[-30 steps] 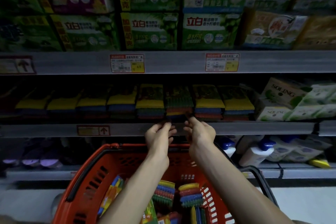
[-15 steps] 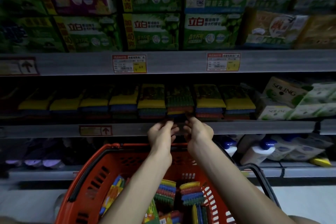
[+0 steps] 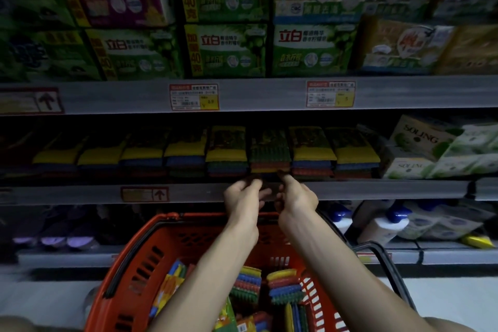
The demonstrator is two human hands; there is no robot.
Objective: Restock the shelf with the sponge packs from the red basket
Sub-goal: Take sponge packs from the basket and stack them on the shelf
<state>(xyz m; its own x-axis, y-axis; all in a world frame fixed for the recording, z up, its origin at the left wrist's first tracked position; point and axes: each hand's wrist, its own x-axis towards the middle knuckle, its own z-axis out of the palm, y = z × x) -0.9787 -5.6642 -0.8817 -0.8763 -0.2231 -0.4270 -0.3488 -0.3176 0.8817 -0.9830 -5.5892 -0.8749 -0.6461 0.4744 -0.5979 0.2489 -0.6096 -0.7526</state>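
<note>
A row of multicoloured sponge packs (image 3: pixel 226 153) lies on the middle shelf (image 3: pixel 377 190). One pack with a green top (image 3: pixel 269 152) sits in that row, straight ahead. My left hand (image 3: pixel 242 197) and my right hand (image 3: pixel 297 195) are side by side at the shelf's front lip, fingers curled. Their fingertips pinch the front lower end of the green-topped pack from its left and right. Below my forearms stands the red basket (image 3: pixel 129 253), with several more sponge packs (image 3: pixel 283 288) on end inside it.
Green and yellow detergent boxes (image 3: pixel 226 51) fill the shelf above, with price tags (image 3: pixel 194 96) on its lip. White tissue packs (image 3: pixel 431 151) lie right of the sponges. White bottles with blue caps (image 3: pixel 382 226) stand on the lower shelf; the basket's black handle (image 3: pixel 388 259) hangs at the right.
Both hands stay at the front of the green-topped pack and have edged slightly up towards the shelf. The basket has not moved.
</note>
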